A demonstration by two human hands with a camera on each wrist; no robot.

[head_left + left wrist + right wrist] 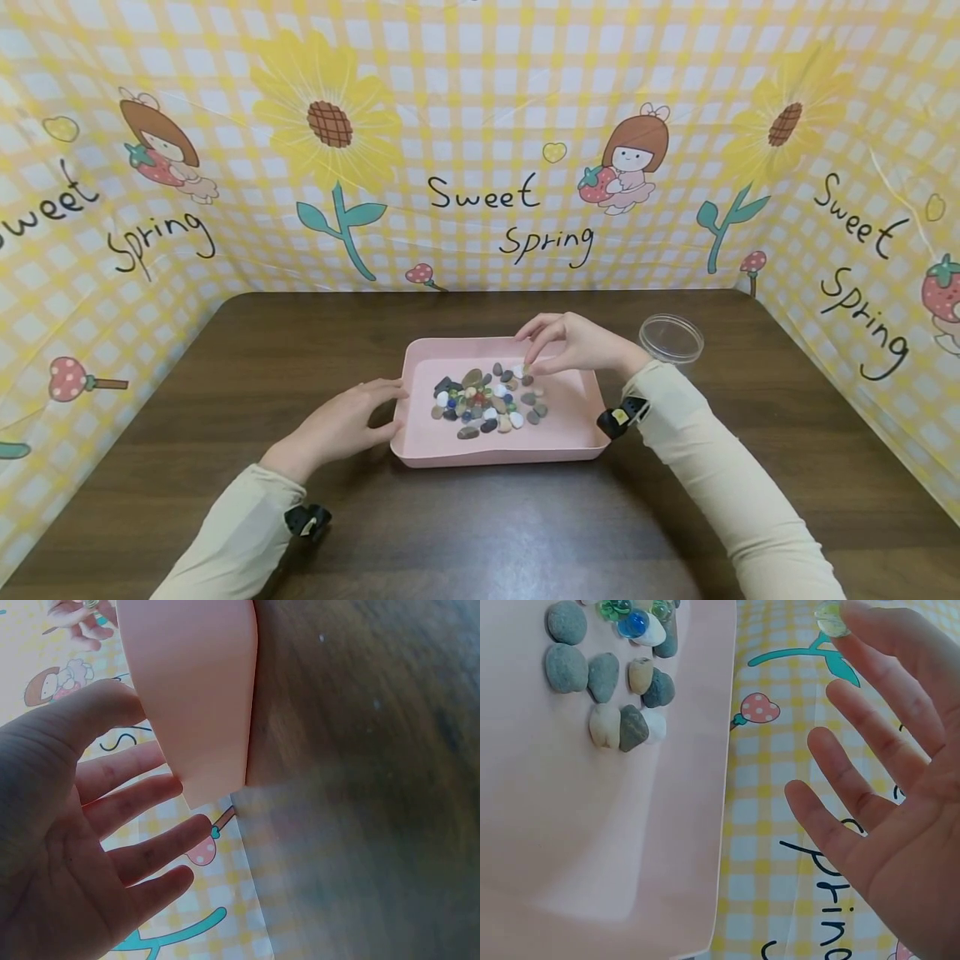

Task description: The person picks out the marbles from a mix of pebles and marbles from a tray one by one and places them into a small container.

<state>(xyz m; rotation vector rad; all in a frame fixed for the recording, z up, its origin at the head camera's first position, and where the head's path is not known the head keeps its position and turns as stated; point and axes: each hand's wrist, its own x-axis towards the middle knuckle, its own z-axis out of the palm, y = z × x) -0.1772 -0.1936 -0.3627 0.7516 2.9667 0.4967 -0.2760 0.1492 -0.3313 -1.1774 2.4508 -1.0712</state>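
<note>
A pink tray (498,457) holds a loose cluster of pebbles (469,432) and glass marbles, including a blue marble (633,624). Over the back right part of the tray, my right hand (576,345) pinches a clear yellow-green marble (831,619) between thumb and index finger. Its other fingers are spread apart and hold nothing. My left hand (337,423) rests its thumb and fingertips against the tray's left wall (195,697). In the left wrist view those fingers are extended and separated, right at the rim.
A clear round dish (671,337) stands behind the right forearm, to the right of the tray. Brown wooden tabletop (495,533) surrounds the tray. Yellow checked cloth (480,108) with printed flowers and figures rises at the back and both sides.
</note>
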